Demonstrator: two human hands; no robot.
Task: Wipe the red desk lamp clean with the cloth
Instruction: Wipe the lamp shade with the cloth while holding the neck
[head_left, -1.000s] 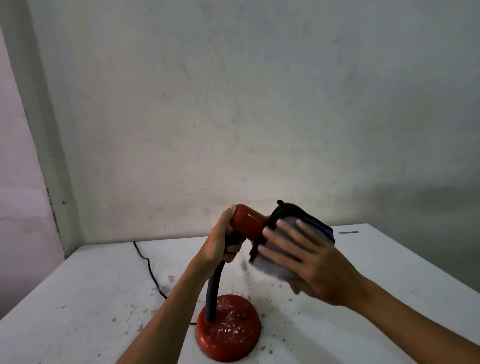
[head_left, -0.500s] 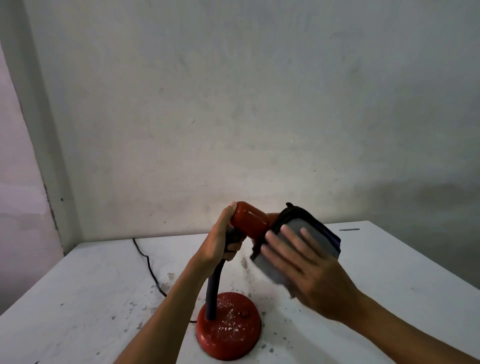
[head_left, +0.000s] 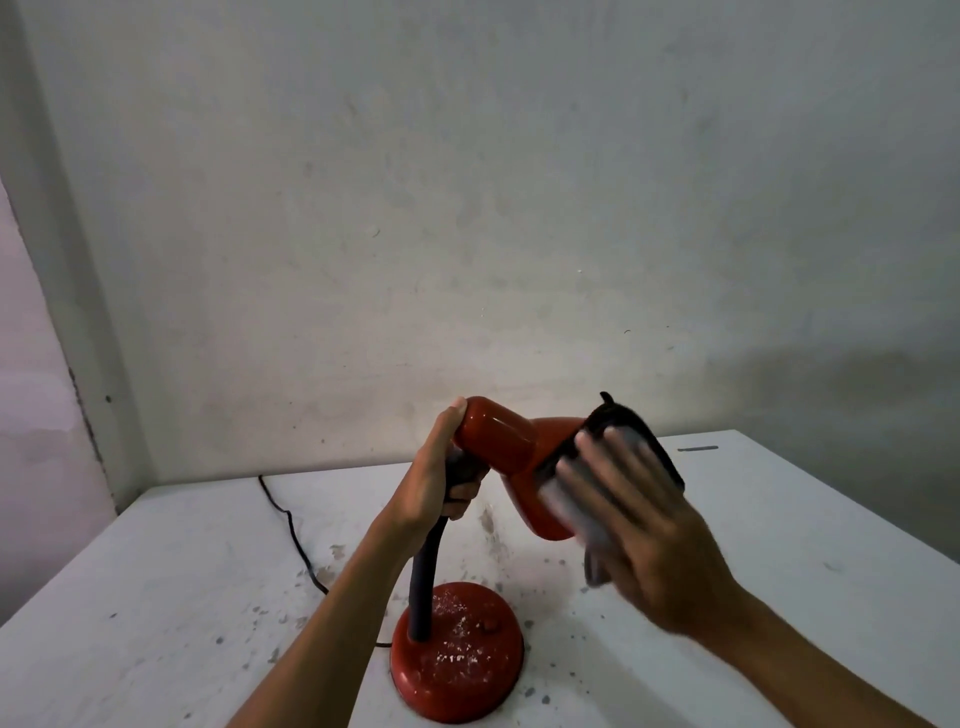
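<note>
Nearest the camera, two bare forearms are reaching up from the lower edge onto a white, speckled tabletop (head_left: 156, 597). Between them the round, glossy red base (head_left: 460, 657) of the red desk lamp (head_left: 498, 441) is sitting on the table near its front edge, flecked with pale spots. A dark flexible neck (head_left: 423, 582) is rising from the base's left side and curving up toward the head.

The left hand (head_left: 434, 480) is wrapping around the top of that neck, its fingers curled closed on it and its thumb lying against the rear of the red lamp head. The right hand (head_left: 641, 525) is pressing a grey folded cloth (head_left: 587, 514) flat against the flared red shade, fingers spread and stretched over the cloth; the hand and cloth are blurring with motion. The cloth's dark edge (head_left: 639, 431) is showing above the fingers at the far rim of the shade.

Further back, a thin black cord (head_left: 291, 525) is trailing across the table toward its rear left corner. Behind everything a plain, smudged pale wall (head_left: 467, 208) is filling the view.
</note>
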